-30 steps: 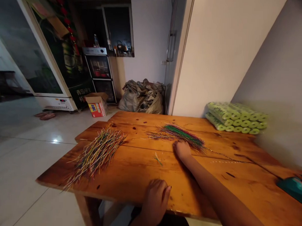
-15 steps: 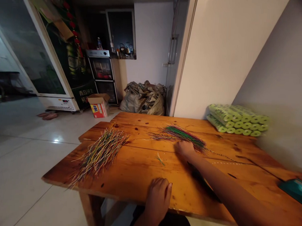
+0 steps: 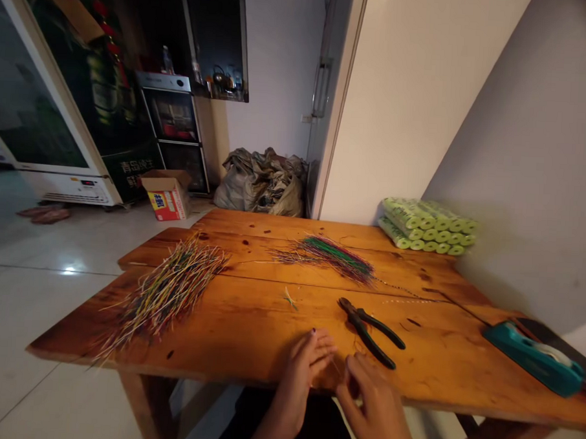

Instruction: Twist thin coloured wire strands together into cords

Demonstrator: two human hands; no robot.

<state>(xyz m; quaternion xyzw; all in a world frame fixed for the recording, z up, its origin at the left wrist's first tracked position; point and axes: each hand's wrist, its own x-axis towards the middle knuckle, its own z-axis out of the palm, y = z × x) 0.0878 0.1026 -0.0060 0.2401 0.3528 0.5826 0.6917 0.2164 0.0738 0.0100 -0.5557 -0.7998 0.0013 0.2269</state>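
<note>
Near the front edge of the table, my left hand [image 3: 307, 359] is open, its fingers stretched out to the right and the thumb raised. Close beside it, my right hand [image 3: 370, 394] has thumb and fingers pinched together on a thin wire [image 3: 336, 364]. The strand spans the small gap toward my left fingers; whether it touches them is unclear. Dark-handled cutting pliers [image 3: 373, 333] lie just beyond my right hand. Farther off rests a bundle of green and purple wires [image 3: 337, 257], and a few short wire pieces [image 3: 290, 299] lie in front of it.
A loose pile of multicoloured wires [image 3: 171, 288] covers the left of the wooden table [image 3: 249, 337]. At right stands a teal tape dispenser [image 3: 532, 359]. Green-wrapped rolls [image 3: 426, 226] are stacked by the wall. Sacks [image 3: 263, 182] and a cardboard box [image 3: 165, 194] sit on the floor.
My right hand has come back from the wire bundle to beside my left hand, uncovering the pliers. My left hand has opened from a curl. The view has shifted right.
</note>
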